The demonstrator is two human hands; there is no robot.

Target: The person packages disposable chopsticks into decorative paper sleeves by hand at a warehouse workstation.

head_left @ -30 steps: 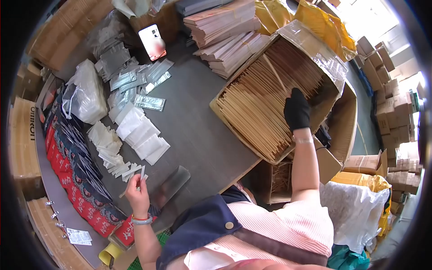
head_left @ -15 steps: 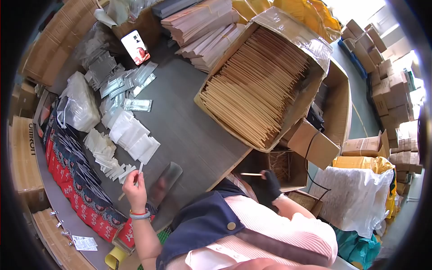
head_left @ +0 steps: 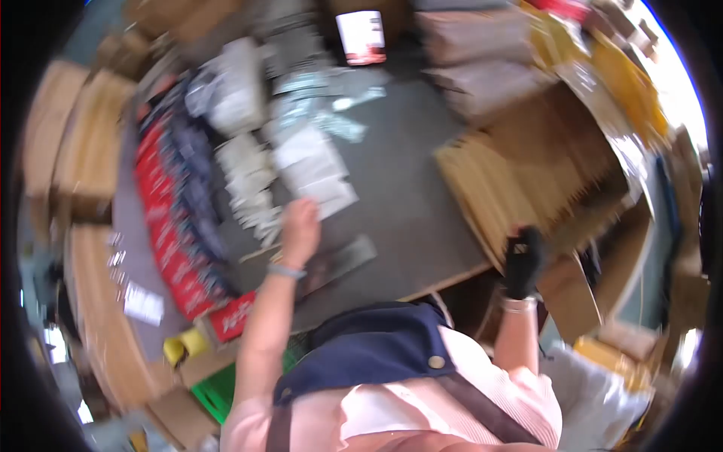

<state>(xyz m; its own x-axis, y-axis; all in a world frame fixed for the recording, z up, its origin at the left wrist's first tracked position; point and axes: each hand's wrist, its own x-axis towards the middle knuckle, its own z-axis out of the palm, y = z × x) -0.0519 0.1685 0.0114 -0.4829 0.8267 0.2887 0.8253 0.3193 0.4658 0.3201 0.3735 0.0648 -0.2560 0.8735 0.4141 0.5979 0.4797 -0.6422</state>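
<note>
My left hand (head_left: 301,230), bare with a bracelet at the wrist, is at the lower left edge of the flat white packets (head_left: 312,169). Its fingers look drawn together, but blur hides whatever is in them. A heap of narrow white strips (head_left: 248,181) lies just left of it. In a black glove, my right hand (head_left: 523,264) is raised at the near edge of the cardboard box of thin wooden sticks (head_left: 512,177). Motion smears its fingers, and no stick shows clearly in it.
Silvery packets (head_left: 316,98) and a lit phone (head_left: 361,38) lie at the back of the dark table (head_left: 410,181). Red and navy printed packs (head_left: 169,233) line the left. Paper stacks (head_left: 482,53) stand behind the stick box. A clear strip (head_left: 350,256) lies near the front edge.
The view has swung and blurred. My right hand has gone from below the table edge, holding a thin stick, up to the stick box. My left hand's white strip is no longer distinguishable.
</note>
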